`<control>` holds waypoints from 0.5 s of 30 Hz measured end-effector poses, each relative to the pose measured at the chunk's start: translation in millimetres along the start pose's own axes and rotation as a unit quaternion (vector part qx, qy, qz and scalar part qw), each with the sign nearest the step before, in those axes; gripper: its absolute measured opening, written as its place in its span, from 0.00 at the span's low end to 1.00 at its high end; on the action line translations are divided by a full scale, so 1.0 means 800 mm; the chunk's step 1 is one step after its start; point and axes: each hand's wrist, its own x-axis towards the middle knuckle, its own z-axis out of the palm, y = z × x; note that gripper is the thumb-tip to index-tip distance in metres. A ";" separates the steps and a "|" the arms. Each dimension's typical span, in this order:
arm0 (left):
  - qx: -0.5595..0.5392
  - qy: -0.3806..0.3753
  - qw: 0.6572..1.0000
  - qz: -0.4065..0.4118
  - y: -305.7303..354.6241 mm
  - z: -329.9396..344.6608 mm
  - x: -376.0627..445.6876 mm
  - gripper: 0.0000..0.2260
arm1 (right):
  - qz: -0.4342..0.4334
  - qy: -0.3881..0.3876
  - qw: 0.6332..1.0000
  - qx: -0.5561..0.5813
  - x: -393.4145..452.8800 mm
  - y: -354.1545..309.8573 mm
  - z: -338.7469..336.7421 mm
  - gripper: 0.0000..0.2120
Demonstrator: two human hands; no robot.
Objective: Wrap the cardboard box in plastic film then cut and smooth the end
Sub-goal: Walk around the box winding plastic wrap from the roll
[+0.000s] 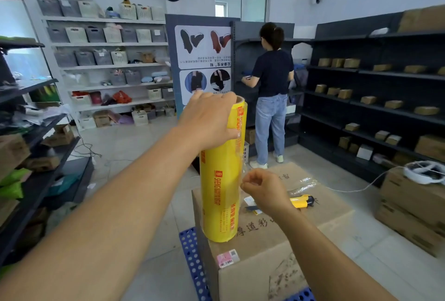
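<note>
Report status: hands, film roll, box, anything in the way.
Left hand grips top of upright film roll standing on cardboard box. Right hand pinches film's loose edge. Box unwrapped. Yellow cutter lies on box.

Blue perforated pallet [192, 259] under cardboard box [277, 247]

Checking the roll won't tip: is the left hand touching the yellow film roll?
Touching. The head view shows the left hand wrapped over the top of the upright film roll, fingers pressed against it.

Bright, even indoor light; soft focus, wide-angle bending at edges
</note>
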 end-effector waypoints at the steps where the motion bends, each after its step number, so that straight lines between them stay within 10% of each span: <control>1: -0.011 0.003 1.000 0.006 0.001 -0.003 -0.005 0.22 | 0.001 0.009 1.000 0.011 -0.005 0.001 0.000 0.06; 15: 0.034 0.061 0.997 -0.036 0.081 -0.082 -0.139 0.22 | -0.001 0.023 0.996 0.084 -0.125 -0.001 -0.003 0.06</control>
